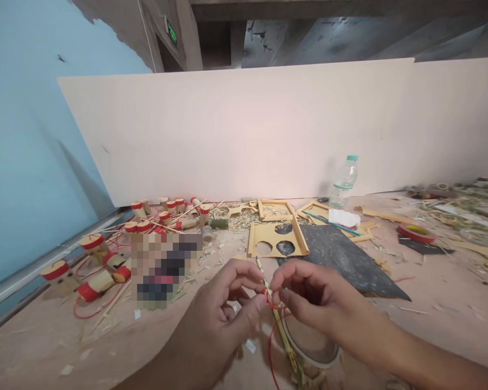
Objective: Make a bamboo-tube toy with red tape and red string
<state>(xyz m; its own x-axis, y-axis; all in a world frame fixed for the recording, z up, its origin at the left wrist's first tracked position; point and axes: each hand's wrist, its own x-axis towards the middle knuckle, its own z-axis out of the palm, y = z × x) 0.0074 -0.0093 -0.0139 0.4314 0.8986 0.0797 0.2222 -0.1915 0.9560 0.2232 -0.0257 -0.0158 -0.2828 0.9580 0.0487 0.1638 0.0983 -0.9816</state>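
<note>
In the middle of the view, my left hand has its thumb and forefinger closed at a thin stick with a pale, dark-marked tip. Red cord loops round the stick just below that tip and hangs down towards me. From the other side, my right hand pinches at the cord, its fingertips close to the left ones. The fingers hide part of the loop, so I cannot tell whether it is knotted. Under my right hand lies a roll of tape, partly covered.
Bamboo pieces with red bands crowd the left, tangled with red cord and sticks. Ahead are a cardboard frame with round holes and a dark sheet. A water bottle and red tape roll stand right, before a white board.
</note>
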